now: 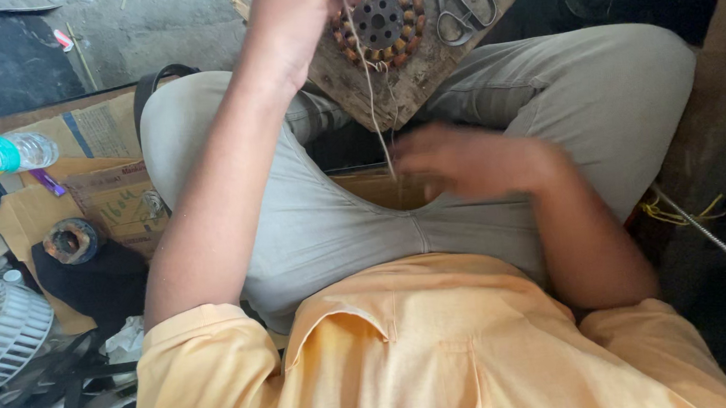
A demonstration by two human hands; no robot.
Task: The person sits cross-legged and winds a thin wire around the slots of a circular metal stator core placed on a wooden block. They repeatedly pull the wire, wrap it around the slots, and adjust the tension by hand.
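Thread (369,91) runs taut from left hand (296,15) to right hand (463,160) (blurred).

The person sits cross-legged, with both bare forearms reaching forward over the knees. The left hand (301,15) is raised high at the top of the view, arm stretched nearly straight, fingers curled closed in a pinch. The right hand (472,159) sits lower, near the lap, elbow bent sharply, its fingers blurred and drawn together, palm turned down.
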